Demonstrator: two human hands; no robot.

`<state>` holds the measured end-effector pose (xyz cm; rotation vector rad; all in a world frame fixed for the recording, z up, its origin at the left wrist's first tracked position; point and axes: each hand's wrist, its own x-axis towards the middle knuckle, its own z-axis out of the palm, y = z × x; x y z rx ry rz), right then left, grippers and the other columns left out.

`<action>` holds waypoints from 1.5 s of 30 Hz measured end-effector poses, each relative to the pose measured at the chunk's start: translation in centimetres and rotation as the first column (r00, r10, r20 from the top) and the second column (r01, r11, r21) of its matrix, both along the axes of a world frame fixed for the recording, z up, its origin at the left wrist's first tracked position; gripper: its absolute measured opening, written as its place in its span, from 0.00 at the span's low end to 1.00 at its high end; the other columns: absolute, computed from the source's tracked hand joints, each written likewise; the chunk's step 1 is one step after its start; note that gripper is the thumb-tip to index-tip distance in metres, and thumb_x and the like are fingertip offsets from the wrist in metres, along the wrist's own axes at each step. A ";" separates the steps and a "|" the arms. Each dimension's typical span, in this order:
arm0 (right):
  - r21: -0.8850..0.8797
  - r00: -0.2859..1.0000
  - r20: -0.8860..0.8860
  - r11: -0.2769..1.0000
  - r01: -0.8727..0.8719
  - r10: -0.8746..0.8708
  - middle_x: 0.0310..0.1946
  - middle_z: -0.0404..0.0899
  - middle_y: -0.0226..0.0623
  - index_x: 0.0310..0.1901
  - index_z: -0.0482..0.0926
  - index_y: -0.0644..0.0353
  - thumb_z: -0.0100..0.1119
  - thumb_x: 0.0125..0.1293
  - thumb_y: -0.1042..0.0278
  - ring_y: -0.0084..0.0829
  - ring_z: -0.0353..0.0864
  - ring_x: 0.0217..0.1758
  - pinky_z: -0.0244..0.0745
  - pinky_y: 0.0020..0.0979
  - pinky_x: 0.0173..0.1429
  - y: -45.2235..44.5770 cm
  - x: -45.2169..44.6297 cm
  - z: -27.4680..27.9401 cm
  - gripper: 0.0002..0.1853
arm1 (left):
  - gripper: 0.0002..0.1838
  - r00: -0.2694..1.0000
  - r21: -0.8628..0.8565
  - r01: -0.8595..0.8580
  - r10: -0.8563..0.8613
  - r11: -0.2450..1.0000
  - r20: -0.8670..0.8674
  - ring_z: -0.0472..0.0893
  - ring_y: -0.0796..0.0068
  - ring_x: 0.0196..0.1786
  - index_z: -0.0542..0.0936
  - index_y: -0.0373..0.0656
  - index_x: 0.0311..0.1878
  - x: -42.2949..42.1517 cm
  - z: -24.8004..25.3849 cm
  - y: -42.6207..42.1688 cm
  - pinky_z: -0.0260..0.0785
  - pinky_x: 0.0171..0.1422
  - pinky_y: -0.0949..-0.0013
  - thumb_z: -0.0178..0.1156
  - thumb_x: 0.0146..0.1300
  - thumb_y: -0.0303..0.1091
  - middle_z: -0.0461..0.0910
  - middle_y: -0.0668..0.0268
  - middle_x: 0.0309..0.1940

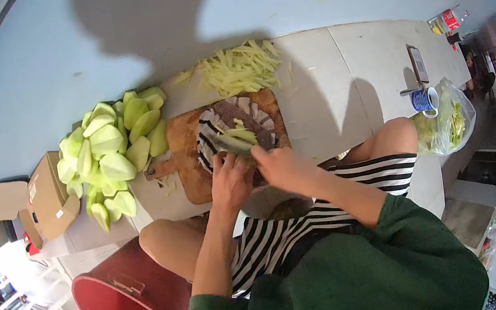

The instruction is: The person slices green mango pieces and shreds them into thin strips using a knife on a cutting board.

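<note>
My left hand (230, 180) is closed at the near edge of a crumpled striped and grey-brown cloth (241, 110), which lies on a wooden cutting board (183, 136). Its fingers are bent round something green that I cannot make out clearly. My right hand (279, 164) is closed just right of it, and what it grips is hidden. Pale green cut strips (238, 134) lie on the cloth beyond both hands. Behind the board is a heap of similar strips (239, 68).
Many peeled green pieces (106, 142) are piled left of the board beside a cardboard box (49, 193). At the right are a phone (417, 63), a blue mug (422, 101), a plastic bag (451, 126) and a bottle (449, 21). A red bin (131, 297) stands below left.
</note>
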<state>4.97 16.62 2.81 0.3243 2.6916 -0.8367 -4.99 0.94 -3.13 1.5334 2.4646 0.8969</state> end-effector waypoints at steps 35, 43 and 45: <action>0.019 0.998 -0.057 1.000 -0.006 0.007 0.25 0.80 0.58 0.47 0.65 0.62 0.54 0.73 0.67 0.63 0.82 0.32 0.75 0.60 0.35 -0.6 -0.2 1.4 0.11 | 0.14 0.999 0.045 -0.019 0.020 0.999 -0.035 0.76 0.55 0.56 0.83 0.42 0.46 0.5 -0.8 -0.6 0.67 0.64 0.59 0.63 0.55 0.30 0.80 0.60 0.45; 0.044 1.000 -0.010 0.999 0.012 -0.011 0.25 0.79 0.63 0.48 0.65 0.61 0.55 0.72 0.66 0.67 0.80 0.32 0.74 0.60 0.33 -0.5 -0.4 0.6 0.11 | 0.10 0.998 -0.009 -0.023 0.023 1.000 -0.054 0.77 0.63 0.53 0.82 0.41 0.41 0.6 -0.6 -0.6 0.64 0.67 0.56 0.60 0.57 0.32 0.80 0.62 0.40; 0.051 0.999 -0.051 0.998 0.022 -0.020 0.25 0.79 0.61 0.48 0.66 0.60 0.55 0.72 0.66 0.66 0.80 0.32 0.74 0.60 0.34 -0.2 -0.6 -0.4 0.11 | 0.10 0.995 0.004 0.001 -0.001 1.000 -0.099 0.76 0.60 0.54 0.82 0.42 0.41 -0.2 -0.5 -0.5 0.66 0.66 0.56 0.64 0.56 0.32 0.79 0.62 0.42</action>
